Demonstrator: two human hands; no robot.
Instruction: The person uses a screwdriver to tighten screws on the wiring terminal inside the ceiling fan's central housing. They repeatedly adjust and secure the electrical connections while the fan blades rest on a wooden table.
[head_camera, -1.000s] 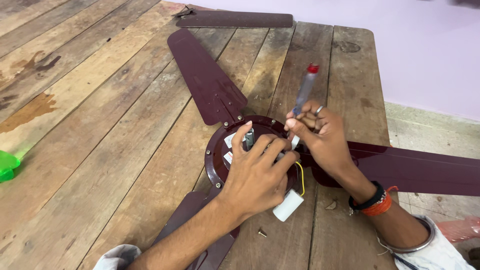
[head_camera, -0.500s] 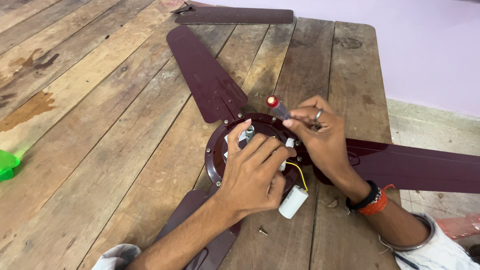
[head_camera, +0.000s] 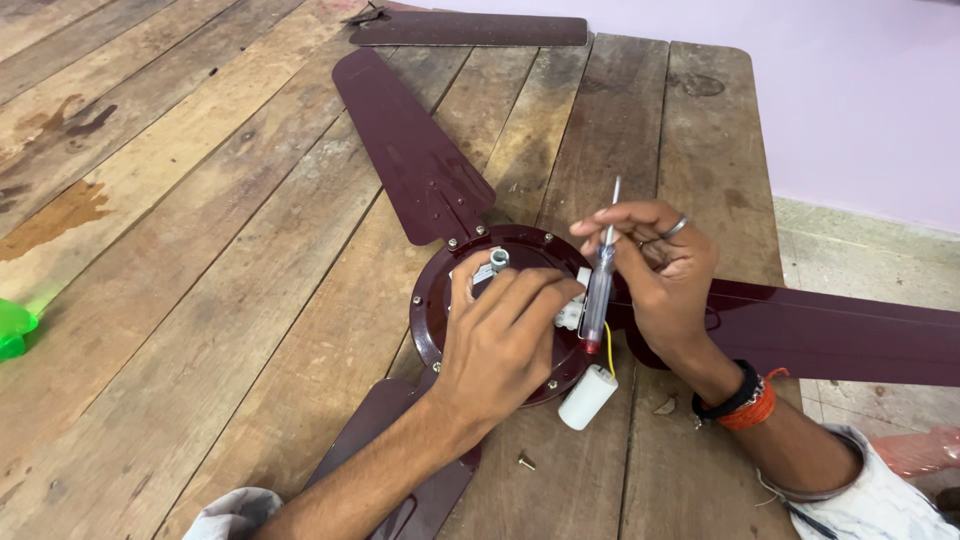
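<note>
Worn wooden plank table (head_camera: 200, 300) under us, maroon ceiling fan motor hub (head_camera: 432, 300) beneath our left hand (head_camera: 505, 335), fingers spread and pressed on it, our right hand (head_camera: 665, 275) just beside, pinching a clear-handled tester screwdriver (head_camera: 598, 290) tip-up, white capacitor (head_camera: 587, 397) below both hands, loose screw (head_camera: 524, 461) near our left wrist.

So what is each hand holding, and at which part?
The right hand holds a clear-handled screwdriver around the upper handle, tip pointing up. The left hand rests on the fan motor hub; whether it grips anything cannot be told.

Bright even daylight, soft shadows, sharp focus throughout.
</note>
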